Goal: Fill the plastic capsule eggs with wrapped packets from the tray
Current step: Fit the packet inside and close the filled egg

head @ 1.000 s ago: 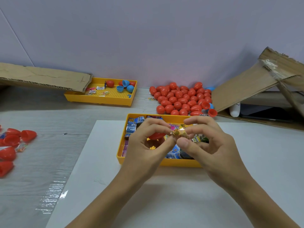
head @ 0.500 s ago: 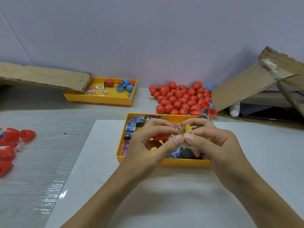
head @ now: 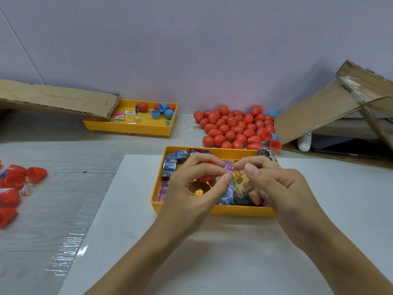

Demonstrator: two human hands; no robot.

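both hands are working at frame centre: the left hand is gripping a red egg half, the right hand pinching a yellow packet. folding it tighter is probably helping it slip inside.

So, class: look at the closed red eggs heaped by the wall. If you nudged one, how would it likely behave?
A red egg would probably roll, since its shell is rounded and glossy. It likely weighs little, being thin plastic like the open halves on the left. Nudging the pile could scatter its neighbours, since nothing on the table walls them in at the front.
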